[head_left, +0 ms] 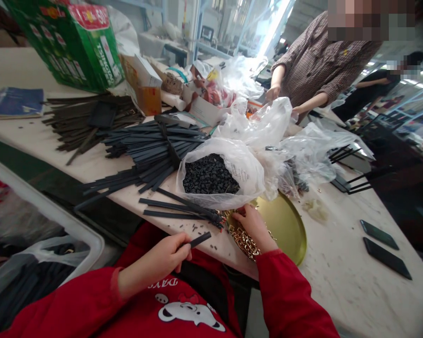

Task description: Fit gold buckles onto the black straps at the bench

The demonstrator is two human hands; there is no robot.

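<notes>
My left hand (172, 251) is closed around a dark flat strap (201, 239), whose free end points right toward the table edge. Over the near side of a round gold tray (296, 225), my right hand (252, 225) has its fingers bent together among small gold metal buckles (245, 239); what they pinch, if anything, is hidden. Just left of that hand, several dark straps (176, 213) lie with metal pieces at their ends. Behind them stands an open white plastic bag (250, 180) full of small black loops (209, 174).
Bundles of dark straps (148, 145) and brownish straps (88, 117) cover the left of the table, near a green box (74, 51). Two phones (387, 257) lie at right. Clear plastic bags (310, 155) sit before a co-worker (317, 61). A white bin (95, 239) stands at lower left.
</notes>
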